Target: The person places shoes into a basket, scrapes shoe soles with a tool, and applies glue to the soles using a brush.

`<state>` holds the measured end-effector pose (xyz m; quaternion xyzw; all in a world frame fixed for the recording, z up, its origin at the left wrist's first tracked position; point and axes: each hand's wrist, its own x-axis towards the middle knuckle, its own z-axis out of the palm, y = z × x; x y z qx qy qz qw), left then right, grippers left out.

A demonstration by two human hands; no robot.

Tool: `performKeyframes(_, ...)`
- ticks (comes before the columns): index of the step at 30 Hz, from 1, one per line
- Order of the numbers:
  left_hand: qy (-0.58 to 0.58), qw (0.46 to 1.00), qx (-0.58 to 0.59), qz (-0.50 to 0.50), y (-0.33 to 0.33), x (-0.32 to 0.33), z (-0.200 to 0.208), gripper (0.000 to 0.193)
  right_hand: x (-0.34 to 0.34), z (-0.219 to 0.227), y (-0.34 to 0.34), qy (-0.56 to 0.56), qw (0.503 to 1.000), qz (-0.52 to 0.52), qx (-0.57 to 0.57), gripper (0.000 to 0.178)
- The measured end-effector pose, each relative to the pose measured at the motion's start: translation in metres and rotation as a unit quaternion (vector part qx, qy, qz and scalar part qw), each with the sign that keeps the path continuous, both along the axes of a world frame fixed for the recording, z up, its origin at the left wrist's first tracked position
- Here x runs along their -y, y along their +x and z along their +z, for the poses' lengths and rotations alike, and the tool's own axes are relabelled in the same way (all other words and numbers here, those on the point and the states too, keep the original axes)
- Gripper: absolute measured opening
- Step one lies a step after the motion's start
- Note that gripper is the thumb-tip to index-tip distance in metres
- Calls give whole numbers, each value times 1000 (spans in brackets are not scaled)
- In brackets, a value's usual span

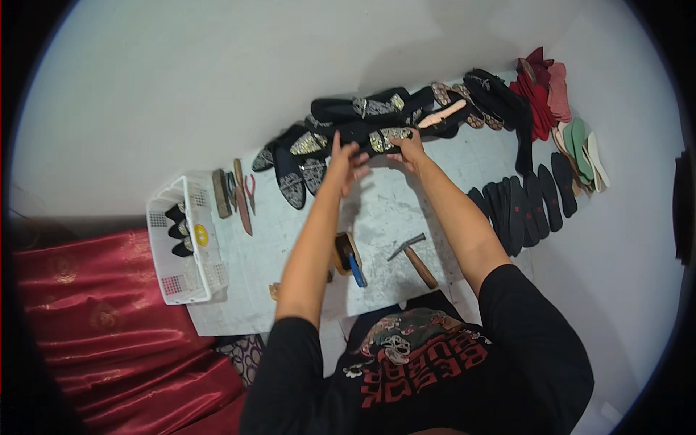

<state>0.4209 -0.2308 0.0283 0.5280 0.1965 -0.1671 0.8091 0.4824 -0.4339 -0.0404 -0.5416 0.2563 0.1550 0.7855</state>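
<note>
Both of my arms reach to the back of the pale work table (388, 199), where black flat shoes lie in a pile. With its thumb and fingers around the toe end, my right hand (409, 151) grips a black shoe (380, 140) that has a glittering silver and gold front. Near the other end of that shoe, my left hand (346, 165) has its fingers apart. Beside the left hand are more black shoes with patterned toes (291, 187). A pale peach insole-shaped piece (444, 114) lies on the shoes to the right.
A hammer (419, 264) and a brown container with a blue-handled tool (346, 257) lie close to me. Left are pliers (250, 192), a knife (241, 206) and a white basket (185, 239) holding shoes. Right are several black insoles (533, 206), green and cream pieces (576, 148), and red material (535, 105).
</note>
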Motion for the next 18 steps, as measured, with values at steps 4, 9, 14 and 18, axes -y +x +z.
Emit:
performKeyframes(4,1,999,14,-33,51,-10,-21,94,37,10,-45,39,997,16,69,64)
performKeyframes(9,-43,996,8,-82,34,-8,-17,100,85,2,-115,178,982,-20,66,58)
performKeyframes(14,100,987,-59,-111,16,-6,-22,95,88,-10,-152,230,966,-73,94,54)
performKeyframes(18,229,965,-74,-103,1,-6,-24,85,88,-14,-139,212,960,-54,172,45)
